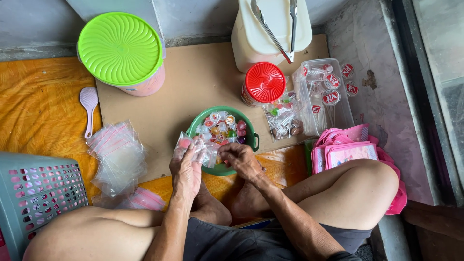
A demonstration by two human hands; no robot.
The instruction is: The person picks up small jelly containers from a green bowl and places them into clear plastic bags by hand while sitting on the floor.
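At the centre of the frame, the left hand (186, 170) is closed around a small clear plastic bag (195, 149) holding a few coloured jelly cups, gripping it from below with fingers clamped on the film. The right hand (243, 159) rests just beside it, fingers curled together at the bag's open edge and over the near rim of a green bowl (254, 140); whether it pinches a cup cannot be told. The bowl sits on a cardboard sheet (193, 82) on the floor and is filled with more jelly cups (222, 124). Left of the hands lies a stack of empty zip bags (117, 154). In the upper left stands a tub with a lime-green lid (120, 48); right of the bowl, a red-lidded jar (264, 83) and a filled bag (282, 118). A grey basket (34, 193) occupies the lower left.
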